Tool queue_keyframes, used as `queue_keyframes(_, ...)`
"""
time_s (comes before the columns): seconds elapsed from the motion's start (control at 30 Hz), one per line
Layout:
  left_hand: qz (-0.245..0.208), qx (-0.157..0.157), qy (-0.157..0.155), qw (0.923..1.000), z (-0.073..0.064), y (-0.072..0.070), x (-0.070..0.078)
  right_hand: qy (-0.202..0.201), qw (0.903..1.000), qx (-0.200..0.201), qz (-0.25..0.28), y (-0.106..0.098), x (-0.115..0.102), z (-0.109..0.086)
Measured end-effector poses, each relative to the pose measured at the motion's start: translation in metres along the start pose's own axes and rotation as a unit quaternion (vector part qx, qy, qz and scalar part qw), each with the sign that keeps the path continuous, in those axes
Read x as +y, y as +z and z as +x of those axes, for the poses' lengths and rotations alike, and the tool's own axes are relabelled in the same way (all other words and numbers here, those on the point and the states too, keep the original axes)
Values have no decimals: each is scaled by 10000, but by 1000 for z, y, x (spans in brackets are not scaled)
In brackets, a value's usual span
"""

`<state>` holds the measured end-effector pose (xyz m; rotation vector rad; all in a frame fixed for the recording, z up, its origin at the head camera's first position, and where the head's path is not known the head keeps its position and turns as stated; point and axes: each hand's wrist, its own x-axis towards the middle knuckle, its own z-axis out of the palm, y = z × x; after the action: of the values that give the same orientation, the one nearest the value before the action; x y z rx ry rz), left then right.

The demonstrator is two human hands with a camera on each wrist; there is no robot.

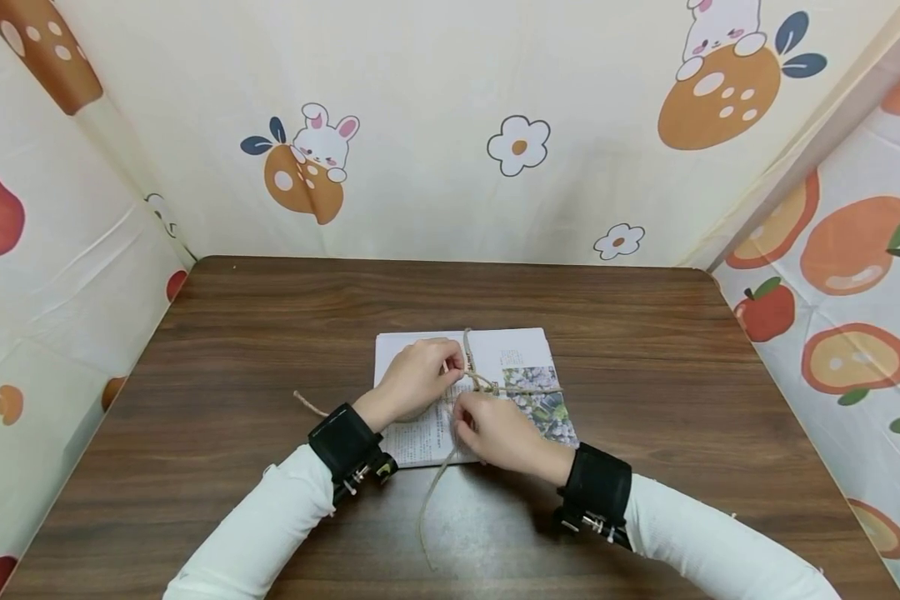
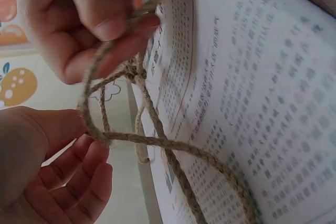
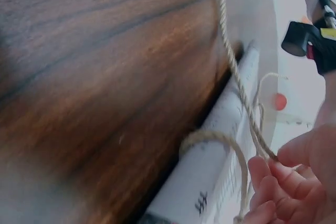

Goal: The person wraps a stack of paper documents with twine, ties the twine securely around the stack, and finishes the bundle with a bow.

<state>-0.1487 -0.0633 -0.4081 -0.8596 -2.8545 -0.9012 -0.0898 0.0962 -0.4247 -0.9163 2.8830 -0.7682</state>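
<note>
A stack of printed papers [image 1: 412, 446] lies on the table, its top sheet bearing text and a flower photo [image 1: 543, 408]. Jute twine [image 1: 528, 390] runs crosswise over it, with a knot [image 2: 135, 71] where the strands meet. Above the stack, my left hand [image 1: 418, 373] pinches a bend of twine between thumb and finger. My right hand [image 1: 506, 429], close by on the near side, pinches another part of the same twine [image 3: 239, 85]. A loop hangs between both hands in the left wrist view. One loose end [image 1: 309, 405] sticks out left; another strand [image 1: 429, 500] trails toward the front.
The brown wooden table [image 1: 270, 333] extends around the stack on all sides. Patterned cloth [image 1: 435, 208] hangs behind it, with more on the left and right. Each wrist wears a black band [image 1: 598, 483] with a small camera.
</note>
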Motion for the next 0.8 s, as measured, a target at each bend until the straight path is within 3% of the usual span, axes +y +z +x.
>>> queue_keyframes(0.23,0,1,66,10000,-4,0,-2,196,9993,151,290,-17,15,-2)
queue_keyframes(0.5,-45,98,336,9994,-8,2,-3,450,9989,91,-32,-28,33,-3)
queue_keyframes(0.8,-128,-47,337,9993,-12,5,-4,522,9986,102,-53,-39,53,-6)
